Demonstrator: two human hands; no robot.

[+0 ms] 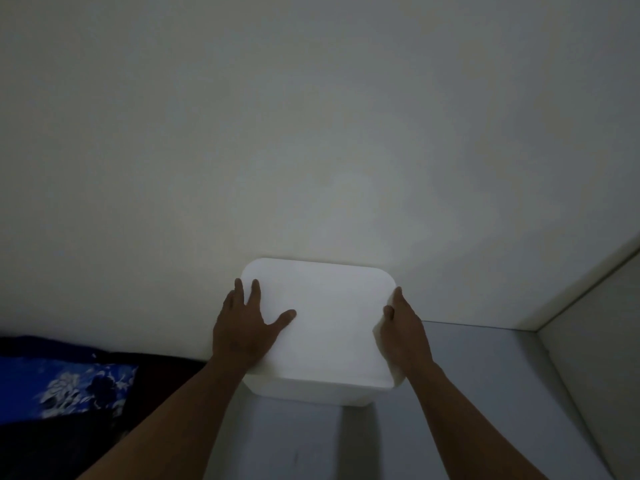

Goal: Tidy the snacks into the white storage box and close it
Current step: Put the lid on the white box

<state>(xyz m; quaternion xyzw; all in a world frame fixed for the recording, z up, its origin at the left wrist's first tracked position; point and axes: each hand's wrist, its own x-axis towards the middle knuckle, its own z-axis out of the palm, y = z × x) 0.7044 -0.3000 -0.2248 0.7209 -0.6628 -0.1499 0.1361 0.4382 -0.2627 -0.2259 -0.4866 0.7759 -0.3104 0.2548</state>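
Note:
The white storage box stands on a grey floor against a pale wall, with its white lid lying flat over the top. My left hand rests palm down on the lid's left side, fingers spread and thumb reaching toward the middle. At the lid's right edge my right hand wraps around the rim, fingers curled down the side. No snacks show; the box's inside is hidden by the lid.
A dark blue cloth with a white flower print lies on the floor at the left. The pale wall fills the view behind the box. A white panel closes off the right side, leaving grey floor between.

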